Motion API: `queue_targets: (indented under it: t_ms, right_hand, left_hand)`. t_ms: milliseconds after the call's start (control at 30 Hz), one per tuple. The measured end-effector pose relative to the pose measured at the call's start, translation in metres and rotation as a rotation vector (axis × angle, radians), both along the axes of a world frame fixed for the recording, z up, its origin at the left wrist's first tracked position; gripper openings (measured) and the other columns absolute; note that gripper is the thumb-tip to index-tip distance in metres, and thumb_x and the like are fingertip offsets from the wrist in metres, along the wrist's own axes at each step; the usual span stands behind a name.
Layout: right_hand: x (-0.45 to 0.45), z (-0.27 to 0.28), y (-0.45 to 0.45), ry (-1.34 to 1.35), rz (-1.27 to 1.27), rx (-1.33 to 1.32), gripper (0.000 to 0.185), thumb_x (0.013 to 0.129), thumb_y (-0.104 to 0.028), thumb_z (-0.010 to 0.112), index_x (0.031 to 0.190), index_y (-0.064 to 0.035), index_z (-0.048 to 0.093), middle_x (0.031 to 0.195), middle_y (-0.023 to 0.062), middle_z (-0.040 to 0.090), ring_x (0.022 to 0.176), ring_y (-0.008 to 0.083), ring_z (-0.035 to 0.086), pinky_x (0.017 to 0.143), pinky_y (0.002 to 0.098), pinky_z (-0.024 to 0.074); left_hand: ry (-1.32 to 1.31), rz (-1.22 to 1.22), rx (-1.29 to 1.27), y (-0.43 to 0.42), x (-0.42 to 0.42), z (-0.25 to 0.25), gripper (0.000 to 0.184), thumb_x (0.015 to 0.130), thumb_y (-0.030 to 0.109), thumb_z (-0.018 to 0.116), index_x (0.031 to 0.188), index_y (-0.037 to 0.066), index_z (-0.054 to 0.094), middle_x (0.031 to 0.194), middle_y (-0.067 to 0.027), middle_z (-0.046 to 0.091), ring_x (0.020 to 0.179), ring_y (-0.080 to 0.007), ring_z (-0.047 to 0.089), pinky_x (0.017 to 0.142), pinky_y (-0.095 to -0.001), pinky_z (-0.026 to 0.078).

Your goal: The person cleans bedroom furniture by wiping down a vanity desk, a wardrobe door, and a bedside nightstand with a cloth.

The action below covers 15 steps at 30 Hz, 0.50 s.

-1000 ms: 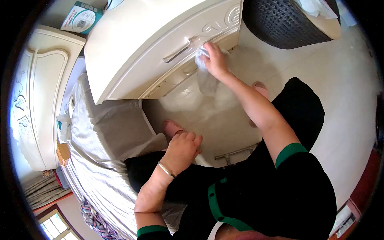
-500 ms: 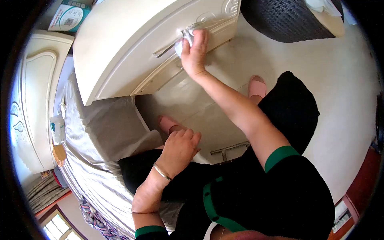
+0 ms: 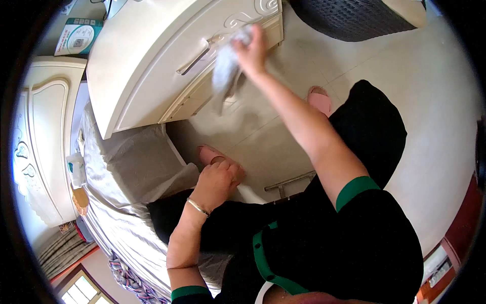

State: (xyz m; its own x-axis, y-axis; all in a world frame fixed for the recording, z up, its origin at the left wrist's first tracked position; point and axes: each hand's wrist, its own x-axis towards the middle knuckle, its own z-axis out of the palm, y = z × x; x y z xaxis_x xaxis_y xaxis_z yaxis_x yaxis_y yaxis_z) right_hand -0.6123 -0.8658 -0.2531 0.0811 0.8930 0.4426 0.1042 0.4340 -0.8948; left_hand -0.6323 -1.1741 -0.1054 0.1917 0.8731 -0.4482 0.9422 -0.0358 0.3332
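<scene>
My right hand (image 3: 250, 50) is closed on a grey-white cloth (image 3: 225, 71), which hangs down blurred by motion. The hand is in front of the cream cabinet's drawer (image 3: 167, 76), just right of its metal handle (image 3: 193, 58). From this angle I cannot tell whether the cloth touches the drawer front. My left hand (image 3: 216, 181), with a bangle (image 3: 197, 206) on the wrist, is over my bent leg near a pink slipper (image 3: 210, 153). Its fingers are curled in and slightly blurred, with no object visible in them.
A dark woven basket (image 3: 349, 20) stands at the upper right. Left of my legs is a bed with a grey cover (image 3: 147, 162). A metal stool leg or bar (image 3: 289, 181) shows beneath me. A teal and white box (image 3: 78, 38) sits beside the cabinet top.
My right hand has moved slightly up from the drawer handle, and the cloth now hangs loose instead of bunched around it. My left hand has shifted a little down and left.
</scene>
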Motion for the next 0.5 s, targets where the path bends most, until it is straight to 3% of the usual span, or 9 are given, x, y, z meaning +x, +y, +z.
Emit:
queue_targets:
  t_ms: [67, 167, 233, 300, 367, 400, 500]
  right_hand:
    - [0.031, 0.012, 0.04, 0.097, -0.05, -0.214, 0.037, 0.079, -0.008, 0.072, 0.109, -0.0006, 0.052, 0.109, 0.0156, 0.059, 0.102, 0.0279, 0.058, 0.091, 0.0415, 0.0458]
    - [0.035, 0.035, 0.042, 0.146, -0.157, -0.368, 0.04, 0.081, -0.006, 0.07, 0.113, 0.0012, 0.048, 0.11, 0.0165, 0.057, 0.103, 0.0285, 0.057, 0.091, 0.0419, 0.0443]
    - [-0.002, 0.018, 0.012, 0.047, -0.156, -0.098, 0.041, 0.079, -0.006, 0.07, 0.112, 0.0003, 0.046, 0.108, 0.0167, 0.052, 0.103, 0.031, 0.053, 0.092, 0.043, 0.0412]
    - [-0.024, 0.032, -0.038, -0.009, 0.01, 0.025, 0.042, 0.078, -0.007, 0.07, 0.111, -0.0011, 0.044, 0.106, 0.0171, 0.048, 0.101, 0.0329, 0.049, 0.092, 0.0431, 0.0383]
    - [-0.042, 0.039, -0.062, 0.048, 0.178, -0.013, 0.042, 0.077, -0.009, 0.071, 0.109, -0.0018, 0.044, 0.104, 0.0181, 0.047, 0.097, 0.0343, 0.048, 0.089, 0.0449, 0.0391]
    - [-0.041, 0.041, -0.062, 0.025, 0.205, -0.104, 0.044, 0.077, -0.011, 0.072, 0.109, -0.0025, 0.043, 0.102, 0.0168, 0.048, 0.097, 0.0317, 0.048, 0.087, 0.0444, 0.0397]
    - [-0.036, 0.026, -0.052, 0.085, 0.289, -0.059, 0.047, 0.082, -0.014, 0.074, 0.115, -0.0022, 0.043, 0.107, 0.0119, 0.052, 0.099, 0.022, 0.052, 0.086, 0.0379, 0.0453]
  left_hand:
    - [0.028, 0.005, -0.078, -0.006, -0.004, 0.0, 0.038, 0.082, 0.02, 0.068, 0.115, 0.007, 0.058, 0.104, -0.0174, 0.062, 0.096, -0.0379, 0.062, 0.084, -0.0463, 0.05]
    - [0.036, -0.017, -0.108, 0.0, -0.005, 0.003, 0.041, 0.082, 0.021, 0.068, 0.119, 0.007, 0.057, 0.105, -0.017, 0.062, 0.099, -0.0371, 0.062, 0.085, -0.0456, 0.05]
    - [0.023, -0.04, -0.07, 0.008, 0.0, 0.006, 0.04, 0.082, 0.021, 0.068, 0.118, 0.007, 0.057, 0.105, -0.0165, 0.062, 0.1, -0.0365, 0.062, 0.086, -0.0454, 0.05]
    - [0.004, -0.066, -0.027, 0.014, 0.002, 0.007, 0.039, 0.082, 0.02, 0.068, 0.117, 0.007, 0.057, 0.105, -0.016, 0.061, 0.101, -0.0358, 0.062, 0.086, -0.0451, 0.05]
    - [0.029, -0.05, -0.097, 0.013, 0.004, 0.006, 0.039, 0.082, 0.019, 0.068, 0.117, 0.007, 0.057, 0.106, -0.0155, 0.061, 0.103, -0.0351, 0.061, 0.087, -0.0446, 0.05]
    - [0.031, -0.014, -0.093, 0.01, 0.003, 0.004, 0.039, 0.082, 0.019, 0.068, 0.117, 0.007, 0.057, 0.106, -0.0155, 0.061, 0.103, -0.0351, 0.061, 0.087, -0.0446, 0.05]
    - [0.061, -0.012, -0.071, -0.003, -0.004, -0.009, 0.036, 0.081, 0.019, 0.069, 0.114, 0.007, 0.058, 0.105, -0.0143, 0.061, 0.1, -0.0343, 0.062, 0.087, -0.0442, 0.05]
